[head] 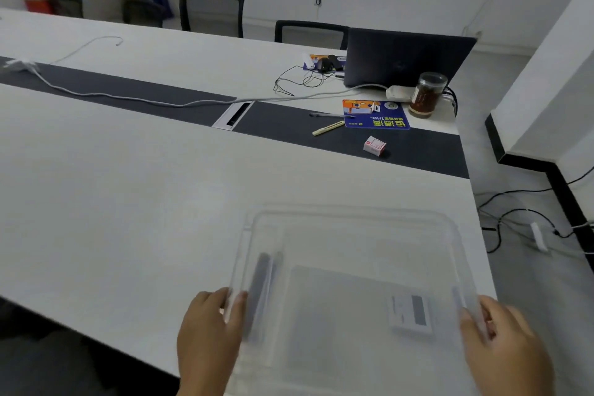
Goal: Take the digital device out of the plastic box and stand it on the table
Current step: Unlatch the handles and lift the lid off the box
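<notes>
Hands at opposite short sides of the plastic box (353, 219): left hand (205, 334) curled round the left wall, thumb inside over the rim, fingers outside; right hand (504, 344) doing the same on the right wall. Neither grip wide, both closed onto the box walls, nothing else held. Box apparently resting at the near right corner of the worktop (112, 186), blurred, so whether fully settled or sliding cannot be told. Digital device (409, 312) lying flat inside on the box floor, near the right wall, just beside the right hand: small, white, with a dark screen patch. Dark grey strip (260, 286) leaning along the inside of the left wall, not identifiable.

To do well: settle the box squarely, well onto the worktop, before letting go. Keep the left grip on the wall as a brace; free the right and reach down for the device. Pinch by its edges, lift clear of the rim, then stand upright on bare worktop left of the box, away from the edge.
</notes>
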A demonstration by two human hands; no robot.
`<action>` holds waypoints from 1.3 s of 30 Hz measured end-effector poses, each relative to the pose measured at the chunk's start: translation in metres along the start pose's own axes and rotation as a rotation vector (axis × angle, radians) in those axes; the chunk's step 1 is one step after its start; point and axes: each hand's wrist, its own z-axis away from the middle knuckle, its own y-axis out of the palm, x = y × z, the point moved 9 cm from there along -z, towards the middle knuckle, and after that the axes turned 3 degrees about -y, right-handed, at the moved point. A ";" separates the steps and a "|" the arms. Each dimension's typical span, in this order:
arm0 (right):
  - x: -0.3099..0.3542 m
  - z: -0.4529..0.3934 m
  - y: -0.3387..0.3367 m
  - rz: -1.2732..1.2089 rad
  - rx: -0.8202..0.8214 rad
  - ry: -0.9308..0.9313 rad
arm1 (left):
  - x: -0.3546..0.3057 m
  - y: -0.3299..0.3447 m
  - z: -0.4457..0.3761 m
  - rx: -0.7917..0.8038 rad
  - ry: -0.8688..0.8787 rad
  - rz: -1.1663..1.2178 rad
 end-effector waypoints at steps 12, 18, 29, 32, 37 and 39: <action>0.281 0.039 0.263 0.126 0.590 -0.409 | 0.203 -0.112 -0.112 -0.250 -0.508 -0.124; 0.308 0.082 0.368 0.349 0.744 -0.430 | 0.271 -0.093 -0.135 -0.135 -0.670 -0.201; 0.295 0.100 0.402 0.405 0.856 -0.439 | 0.290 -0.068 -0.151 0.003 -0.615 -0.264; 0.300 0.076 0.375 0.288 0.841 -0.411 | 0.267 -0.072 -0.156 0.042 -0.558 -0.265; 0.268 0.016 0.265 -0.038 0.590 -0.302 | 0.147 -0.022 -0.138 0.209 -0.219 -0.089; 0.232 0.006 0.209 -0.161 0.457 -0.276 | 0.088 0.011 -0.111 0.336 -0.051 0.017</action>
